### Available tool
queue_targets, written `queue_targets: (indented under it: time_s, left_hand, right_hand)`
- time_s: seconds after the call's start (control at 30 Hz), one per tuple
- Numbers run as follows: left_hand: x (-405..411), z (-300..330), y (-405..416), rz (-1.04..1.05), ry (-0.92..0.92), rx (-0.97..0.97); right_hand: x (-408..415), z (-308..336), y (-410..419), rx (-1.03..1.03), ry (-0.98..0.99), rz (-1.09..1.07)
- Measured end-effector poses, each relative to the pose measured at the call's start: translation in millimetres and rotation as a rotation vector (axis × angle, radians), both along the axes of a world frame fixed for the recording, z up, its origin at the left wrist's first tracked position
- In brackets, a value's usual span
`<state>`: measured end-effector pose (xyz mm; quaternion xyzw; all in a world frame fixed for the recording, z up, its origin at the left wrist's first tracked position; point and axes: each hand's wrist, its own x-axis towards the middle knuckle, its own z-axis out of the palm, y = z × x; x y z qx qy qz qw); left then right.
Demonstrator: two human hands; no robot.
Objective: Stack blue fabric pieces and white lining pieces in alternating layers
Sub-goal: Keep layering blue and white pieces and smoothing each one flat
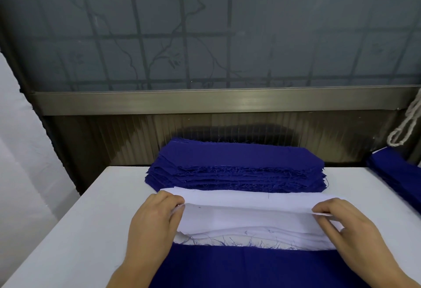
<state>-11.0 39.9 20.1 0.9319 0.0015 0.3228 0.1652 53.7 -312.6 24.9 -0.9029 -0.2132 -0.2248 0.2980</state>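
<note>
A tall pile of blue fabric pieces (237,164) sits at the far middle of the white table (91,219). In front of it lies a pile of white lining pieces (250,235). My left hand (155,217) pinches the left end of the top white lining piece (248,215), and my right hand (341,219) pinches its right end, the piece lifted slightly off the pile. A blue fabric piece (250,265) lies flat nearest me, its frayed far edge against the white pile.
Another heap of blue fabric (396,169) lies at the table's right edge. A looped white cord (407,124) hangs at the right. A metal rail (216,101) and a frosted patterned window stand behind the table. White cloth hangs at the left.
</note>
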Motion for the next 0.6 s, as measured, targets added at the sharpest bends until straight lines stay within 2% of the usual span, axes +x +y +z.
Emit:
queue_targets:
  time_s: [0.13, 0.23, 0.3, 0.37, 0.43, 0.47, 0.53, 0.6]
  left_hand:
    - [-5.2, 7.7, 6.1, 0.009, 0.008, -0.021]
    - [-14.8, 20.5, 6.5, -0.006, 0.029, -0.226]
    - [-22.8, 29.1, 7.2, -0.007, 0.098, -0.380]
    - [-31.3, 35.2, 13.6, -0.032, 0.172, -0.516]
    - [-38.2, 41.5, 23.0, -0.142, 0.336, -0.678]
    - [-40.0, 44.3, 27.1, -0.206, 0.444, -0.730]
    - [-39.6, 47.5, 29.0, -0.268, 0.652, -0.703]
    - [-34.9, 42.5, 25.9, -0.244, 0.784, -0.552]
  right_hand:
    - [-3.0, 7.2, -2.2, 0.042, -0.032, 0.010]
    - [-6.6, 12.6, -9.2, 0.100, 0.006, 0.030]
    - [-9.5, 18.0, -18.0, 0.196, 0.145, 0.065]
    - [-12.9, 25.6, -27.7, 0.338, 0.370, 0.138]
    - [-12.4, 31.9, -40.2, 0.410, 0.638, 0.188]
    - [-12.0, 32.9, -46.3, 0.369, 0.771, 0.214]
    - [-7.4, 30.8, -50.7, 0.217, 0.957, 0.223]
    - [-3.7, 26.3, -46.1, 0.107, 1.030, 0.248]
